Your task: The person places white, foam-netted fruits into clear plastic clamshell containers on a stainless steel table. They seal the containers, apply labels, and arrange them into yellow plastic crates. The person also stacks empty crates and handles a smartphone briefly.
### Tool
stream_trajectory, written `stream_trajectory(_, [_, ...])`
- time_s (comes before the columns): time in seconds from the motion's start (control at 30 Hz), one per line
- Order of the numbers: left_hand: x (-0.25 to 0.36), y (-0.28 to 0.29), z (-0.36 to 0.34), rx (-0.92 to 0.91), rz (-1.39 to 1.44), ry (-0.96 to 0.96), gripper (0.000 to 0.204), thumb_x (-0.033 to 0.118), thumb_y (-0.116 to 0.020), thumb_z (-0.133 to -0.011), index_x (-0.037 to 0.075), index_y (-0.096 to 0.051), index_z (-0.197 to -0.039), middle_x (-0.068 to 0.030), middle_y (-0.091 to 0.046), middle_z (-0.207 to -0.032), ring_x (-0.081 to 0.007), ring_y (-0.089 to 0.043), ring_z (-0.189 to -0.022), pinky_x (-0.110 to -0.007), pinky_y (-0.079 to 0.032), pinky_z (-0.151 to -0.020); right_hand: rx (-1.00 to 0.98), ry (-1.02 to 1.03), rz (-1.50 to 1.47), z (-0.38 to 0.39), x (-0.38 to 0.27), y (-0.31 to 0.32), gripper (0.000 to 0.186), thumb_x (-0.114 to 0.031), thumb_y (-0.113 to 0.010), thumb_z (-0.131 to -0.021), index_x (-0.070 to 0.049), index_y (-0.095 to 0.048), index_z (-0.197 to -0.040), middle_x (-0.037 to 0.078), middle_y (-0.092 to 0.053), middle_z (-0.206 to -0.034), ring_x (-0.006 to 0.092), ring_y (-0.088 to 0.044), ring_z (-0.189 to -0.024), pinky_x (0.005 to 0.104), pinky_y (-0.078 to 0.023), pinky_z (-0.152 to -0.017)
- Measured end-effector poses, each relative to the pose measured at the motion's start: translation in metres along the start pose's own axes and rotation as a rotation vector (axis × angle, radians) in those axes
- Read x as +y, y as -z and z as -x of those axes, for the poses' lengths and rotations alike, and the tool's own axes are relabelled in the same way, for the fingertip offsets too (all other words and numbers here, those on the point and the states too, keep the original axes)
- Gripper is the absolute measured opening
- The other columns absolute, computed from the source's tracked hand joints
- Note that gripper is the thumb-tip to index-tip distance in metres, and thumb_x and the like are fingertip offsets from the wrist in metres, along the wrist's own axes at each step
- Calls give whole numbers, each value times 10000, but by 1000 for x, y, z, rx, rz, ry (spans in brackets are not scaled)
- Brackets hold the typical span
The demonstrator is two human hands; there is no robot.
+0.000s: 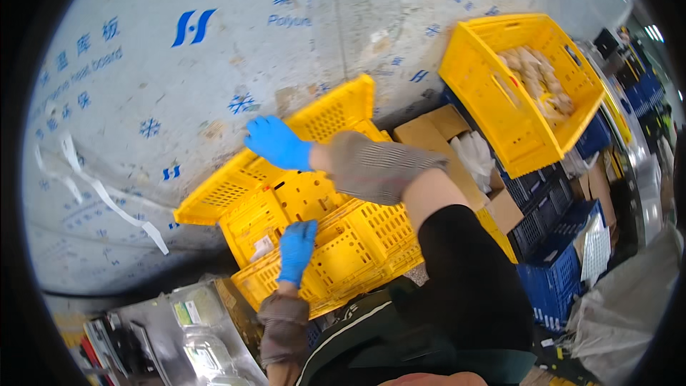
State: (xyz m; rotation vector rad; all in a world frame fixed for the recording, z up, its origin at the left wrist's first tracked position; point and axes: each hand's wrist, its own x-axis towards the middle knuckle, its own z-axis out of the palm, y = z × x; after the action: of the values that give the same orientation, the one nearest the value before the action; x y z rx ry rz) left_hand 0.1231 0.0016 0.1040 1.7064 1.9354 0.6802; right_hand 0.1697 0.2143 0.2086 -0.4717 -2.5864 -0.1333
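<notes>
A yellow perforated folding crate [336, 261] lies in front of me, its long far side panel [332, 111] tilted toward the wall. My right hand [277, 144], in a blue glove, reaches across and is closed over the upper edge of that panel. Lower down, my left hand [297, 249], also gloved in blue, grips the rim of the near side, its fingers pointing into the crate. A small white label [263, 247] shows on the inside at the left end. Grey knitted cuffs cover both wrists. The undersides of both hands are hidden.
At the right, another yellow crate [493, 107] holds pale rounded items [536, 78] in bags. Between the crates stands an open cardboard box [429, 131] with white plastic inside. Blue crates [550, 286] stand farther right. A metal table [161, 336] with clear containers is at lower left; a printed panel wall [179, 78] rises behind.
</notes>
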Motion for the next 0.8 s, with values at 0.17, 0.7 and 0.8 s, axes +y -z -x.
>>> stream_trajectory(0.17, [115,94,32,-554,-73,-258,403,377,-543,-896,8,-648,-773,-169,-630,-738,-340,-602,-693,-399,-468,-640,-115,-50,-98,20,46,-8,146,-111,-580,-788,-47,-572,-919,174,-579,-948,297,-577,-927,424,-473,-762])
stream_trajectory(0.7, [-27,4,51,-463,-622,-633,426,447,-533,-843,91,-695,-674,-86,-661,-728,-287,-612,-771,-399,-452,-719,-400,614,-450,235,-42,-7,240,-221,-579,-811,-67,-593,-995,139,-615,-1020,302,-587,-966,464,-437,-854])
stream_trajectory(0.8, [-29,18,41,-338,-528,-422,437,432,-561,-826,90,-670,-578,-112,-593,-573,-317,-584,-602,-420,-453,-625,-663,578,-401,209,-58,4,142,-190,-582,-779,-52,-611,-786,125,-631,-835,307,-593,-803,446,-457,-739])
